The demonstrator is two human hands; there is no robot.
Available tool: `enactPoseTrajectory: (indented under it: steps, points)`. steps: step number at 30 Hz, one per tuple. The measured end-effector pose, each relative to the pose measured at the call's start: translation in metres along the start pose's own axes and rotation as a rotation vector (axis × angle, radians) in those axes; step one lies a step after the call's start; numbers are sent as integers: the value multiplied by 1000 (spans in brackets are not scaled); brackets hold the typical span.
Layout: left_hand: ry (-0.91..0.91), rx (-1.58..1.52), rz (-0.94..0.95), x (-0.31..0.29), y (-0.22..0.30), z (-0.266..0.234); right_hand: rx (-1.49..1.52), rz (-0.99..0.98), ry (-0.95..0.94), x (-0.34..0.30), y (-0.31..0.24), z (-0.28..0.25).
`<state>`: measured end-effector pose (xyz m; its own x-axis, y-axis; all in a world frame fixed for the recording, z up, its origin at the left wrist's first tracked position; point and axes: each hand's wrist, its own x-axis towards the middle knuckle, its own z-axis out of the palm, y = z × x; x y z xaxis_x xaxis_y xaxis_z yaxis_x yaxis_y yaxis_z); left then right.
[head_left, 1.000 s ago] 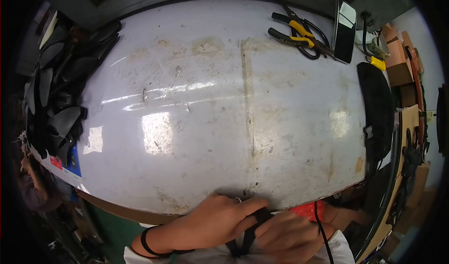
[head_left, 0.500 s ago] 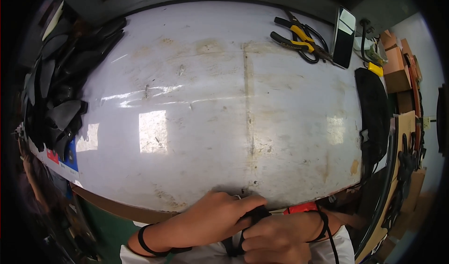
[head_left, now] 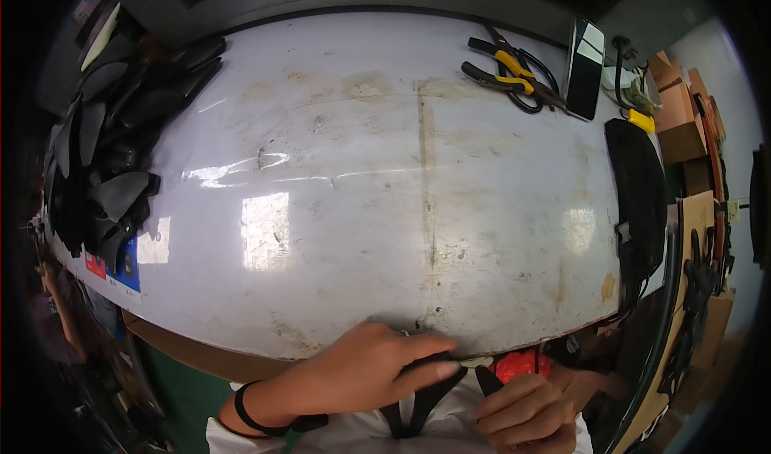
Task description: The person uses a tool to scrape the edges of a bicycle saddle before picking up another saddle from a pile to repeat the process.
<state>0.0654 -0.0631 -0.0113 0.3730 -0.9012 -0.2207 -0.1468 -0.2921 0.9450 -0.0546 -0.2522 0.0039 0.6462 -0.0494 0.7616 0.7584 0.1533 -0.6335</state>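
Note:
At the table's near edge, my left hand (head_left: 353, 374) is closed, with the thumb and forefinger gripping a dark strap-like piece (head_left: 434, 398). That piece runs down onto the white cloth of my lap, where dark bands meet in a V shape; its upper end is partly hidden by my fingers. My right hand (head_left: 526, 414) is to the right and nearer me, its fingers curled. A short black flat end (head_left: 487, 380) sticks up beside its fingers; the rest of that piece is hidden. A red plastic bag (head_left: 520, 366) lies just behind my right hand, below the table edge.
On the scuffed white table (head_left: 353, 229) stand a pile of black curved parts (head_left: 104, 165) at left, yellow-and-black pliers (head_left: 514, 72) over black-handled scissors (head_left: 540, 100), a phone (head_left: 585, 68) and a black pouch (head_left: 636, 197). Cardboard boxes (head_left: 679, 124) are at right. Another person's arm (head_left: 60, 309) shows far left.
My right hand has moved right and away from my left hand; the two were together before. My left hand stays near its place, with the dark bands now more visible between them.

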Motion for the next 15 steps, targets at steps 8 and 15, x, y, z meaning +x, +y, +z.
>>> enactPoseTrajectory:
  steps: [8, 15]
  points:
    - [-31, -21, -161, -12, 13, -23, -28, 3, -5, -17, 4, 2]
    - [42, 11, -92, -8, 2, -10, 21, -41, -157, -13, 30, 7]
